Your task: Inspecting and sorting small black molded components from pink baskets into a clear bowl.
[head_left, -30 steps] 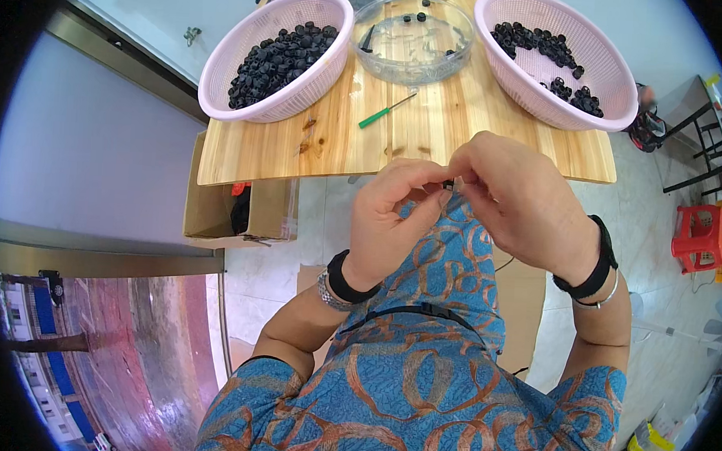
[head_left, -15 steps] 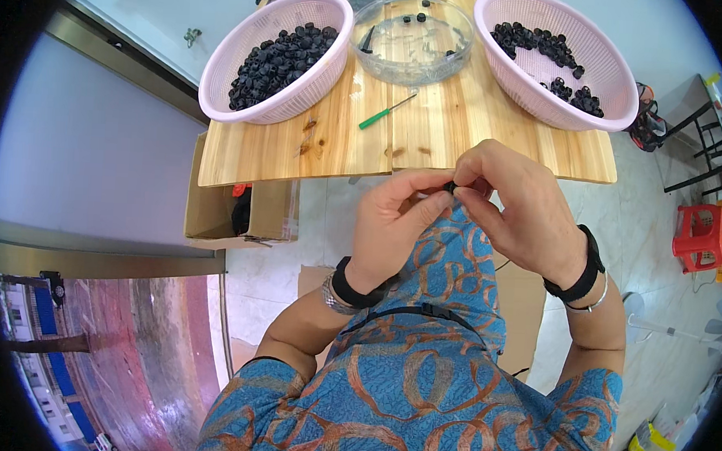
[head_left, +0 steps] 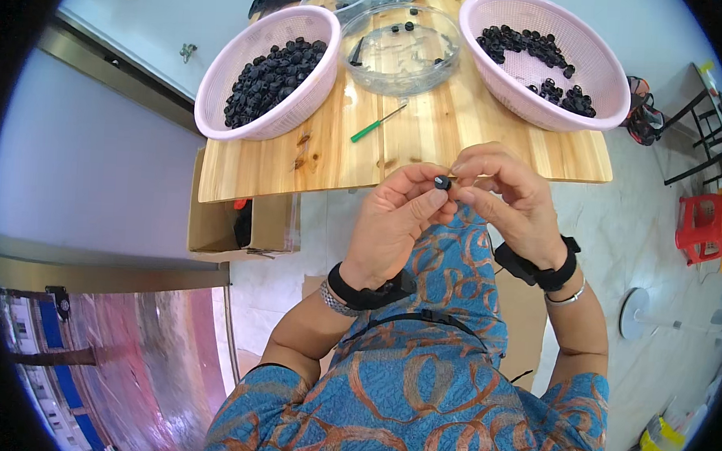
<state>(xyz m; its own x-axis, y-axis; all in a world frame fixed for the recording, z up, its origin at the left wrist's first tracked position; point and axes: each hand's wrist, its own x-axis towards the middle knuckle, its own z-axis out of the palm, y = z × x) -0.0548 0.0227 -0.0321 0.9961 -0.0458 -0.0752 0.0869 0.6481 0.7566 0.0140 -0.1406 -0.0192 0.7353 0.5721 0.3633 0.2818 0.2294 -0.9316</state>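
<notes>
Just beyond the table's front edge, my left hand (head_left: 401,205) pinches a small black round plastic part (head_left: 442,182) between thumb and fingers. A pale spot shows in the middle of the part. My right hand (head_left: 506,192) closes in from the right, its curled thumb and index fingertips at the part's right edge. Whether those right fingers also hold a smaller piece is hidden. Past my hands, a green-handled screwdriver (head_left: 372,128) lies on the wooden table (head_left: 431,135).
On the left stands a pink basket (head_left: 324,81) heaped with black parts; a second pink basket (head_left: 600,95) at right holds fewer. Between them a clear round tray (head_left: 385,86) carries small pieces. A cardboard box (head_left: 275,225) sits under the table. A red stool (head_left: 702,227) stands at far right.
The black part has come into clearer view, with its pale middle showing. My right fingers have loosened and shifted slightly. The view has tilted a little.
</notes>
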